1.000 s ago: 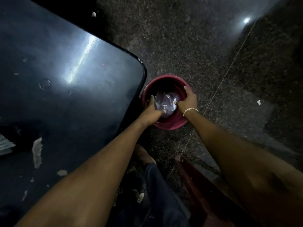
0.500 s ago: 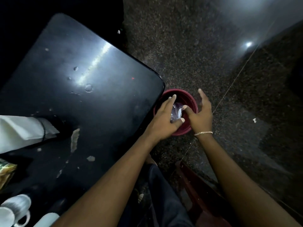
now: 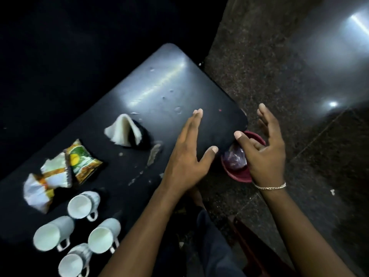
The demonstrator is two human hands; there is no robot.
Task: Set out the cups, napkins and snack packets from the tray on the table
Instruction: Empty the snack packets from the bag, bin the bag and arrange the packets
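Four cups [image 3: 83, 204] lie near the table's [image 3: 159, 92] near edge, one cut off; packets [image 3: 60, 172] and napkins [image 3: 124, 130] beside them. Left hand [image 3: 185, 156] and right hand [image 3: 263, 148] open, empty; bucket [image 3: 239, 172] partly hidden.

A: We log the table [image 3: 171, 92] as dark and smooth with a semi-gloss sheen, light streak reflecting off it, pale smears and specks on top.

B: Agreed. Cups [image 3: 82, 204], near left: we call them glazed ceramic, glossy white inside, some with ribbed outer walls.

A: Snack packets [image 3: 79, 160] look like shiny printed plastic film, crinkled. Napkins [image 3: 123, 130] are matt white paper, soft-looking stack.

B: Floor [image 3: 259, 66] at right: polished speckled stone, glossy, mirrors the lamps. Red bowl [image 3: 239, 176] seems smooth plastic; clear crumpled plastic film [image 3: 233, 160] inside.

A: We add the wrist chain [image 3: 269, 186]: shiny metal.
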